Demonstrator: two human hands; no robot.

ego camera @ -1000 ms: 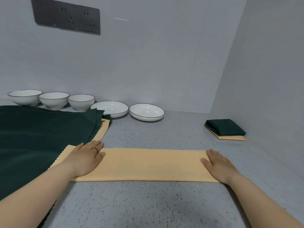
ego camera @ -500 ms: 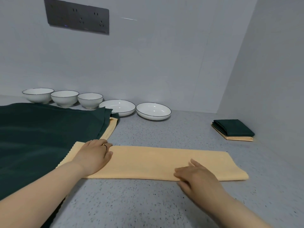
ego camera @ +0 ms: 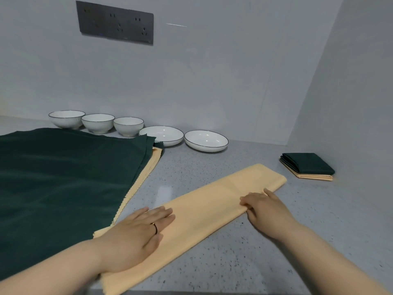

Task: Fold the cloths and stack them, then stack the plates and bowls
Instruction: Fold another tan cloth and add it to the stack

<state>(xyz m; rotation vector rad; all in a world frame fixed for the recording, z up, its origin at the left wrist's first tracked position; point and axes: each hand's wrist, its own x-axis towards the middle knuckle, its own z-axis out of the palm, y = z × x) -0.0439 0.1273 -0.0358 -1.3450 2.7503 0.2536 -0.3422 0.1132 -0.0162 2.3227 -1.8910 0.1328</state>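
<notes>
Cloth (ego camera: pixel 208 211) is laid near-left to far-right; near end is pressed by flat left hand (ego camera: pixel 136 237), middle edge pinched by right hand (ego camera: pixel 268 207).

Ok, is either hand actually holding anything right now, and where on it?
The right hand pinches the folded yellow cloth at its near long edge, right of the middle. The left hand only presses flat on its left end.

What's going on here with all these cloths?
A person is folding a yellow cloth on the counter: the left hand presses one end flat, the right hand pinches its near edge. Two folded cloths are stacked at the right; a green cloth lies unfolded, and the bowls and plates are not stacked.
</notes>
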